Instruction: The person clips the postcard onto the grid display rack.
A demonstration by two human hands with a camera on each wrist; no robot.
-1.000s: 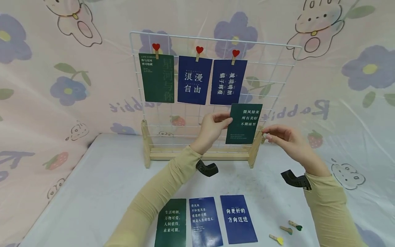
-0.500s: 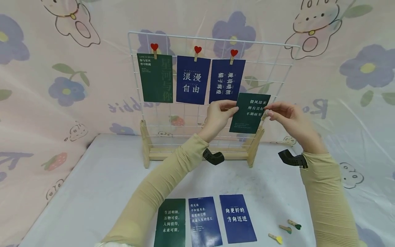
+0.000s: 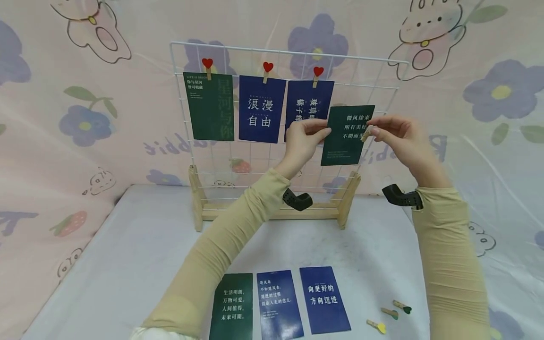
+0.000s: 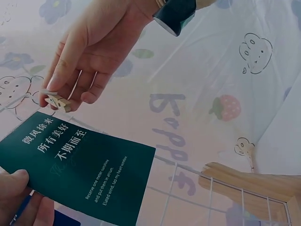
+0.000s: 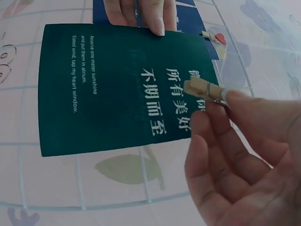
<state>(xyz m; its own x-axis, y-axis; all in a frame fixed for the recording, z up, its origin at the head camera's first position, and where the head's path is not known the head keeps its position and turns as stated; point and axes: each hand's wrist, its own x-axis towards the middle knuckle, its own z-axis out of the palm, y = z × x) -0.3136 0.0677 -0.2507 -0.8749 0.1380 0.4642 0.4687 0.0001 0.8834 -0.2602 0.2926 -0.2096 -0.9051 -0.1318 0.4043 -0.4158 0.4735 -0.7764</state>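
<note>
A person's left hand (image 3: 302,141) pinches a dark green rectangular card (image 3: 345,150) with white print by its left edge, thumb in front, fingers behind, a hold that seems meant to leave the top edge and lettering uncovered. The card is raised before the right part of a white wire grid panel (image 3: 276,50), overlapping in the head view a dark blue hanging card (image 3: 309,92); contact with the wires cannot be told. The right hand (image 3: 401,144) pinches a small pale wooden clothespin (image 5: 203,88) near its ornamented end, thumb against fingers, apparently keeping the other end free by the card's right edge. The card's long axis runs nearly upright, top leaning slightly right, its large characters uppermost and facing the wearer. The clothespin's free end slants down and left.
</note>
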